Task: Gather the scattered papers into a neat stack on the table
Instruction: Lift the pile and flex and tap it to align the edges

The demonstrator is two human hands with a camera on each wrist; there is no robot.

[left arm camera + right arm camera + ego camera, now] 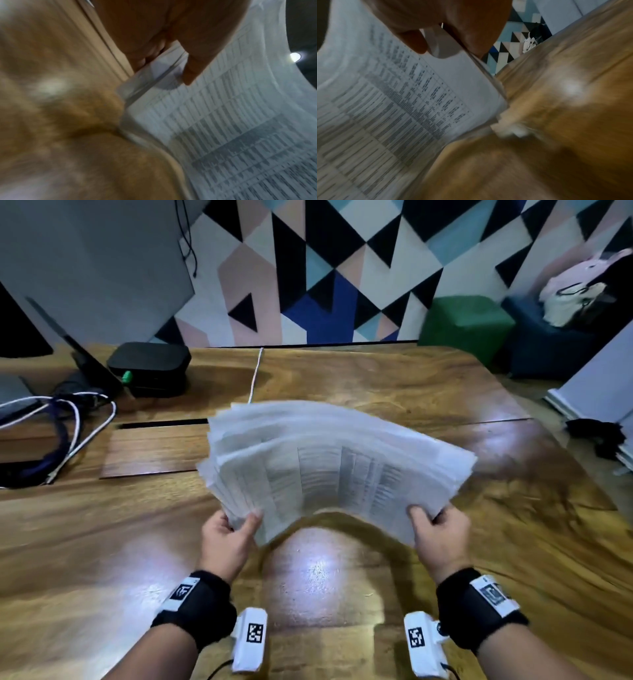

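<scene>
A thick bundle of printed papers (pixel 329 467) with grey tables on them arches above the wooden table (pixel 428 385), its sheets fanned unevenly at the left edge. My left hand (pixel 236 529) grips the bundle's near left corner, thumb on top. My right hand (pixel 435 525) grips the near right corner the same way. In the left wrist view the thumb (pixel 192 67) presses on the top sheet of the papers (pixel 231 128). The right wrist view has my thumb (pixel 414 40) on the papers (pixel 393 108), with the fingers underneath hidden.
At the back left lie a black box (pixel 150 368), a dark stand and tangled white and blue cables (pixel 68 426). A white cable (pixel 255 374) runs over the table's far edge. A slot (pixel 164 424) cuts the tabletop. Green (pixel 466 320) and blue stools stand beyond the right side.
</scene>
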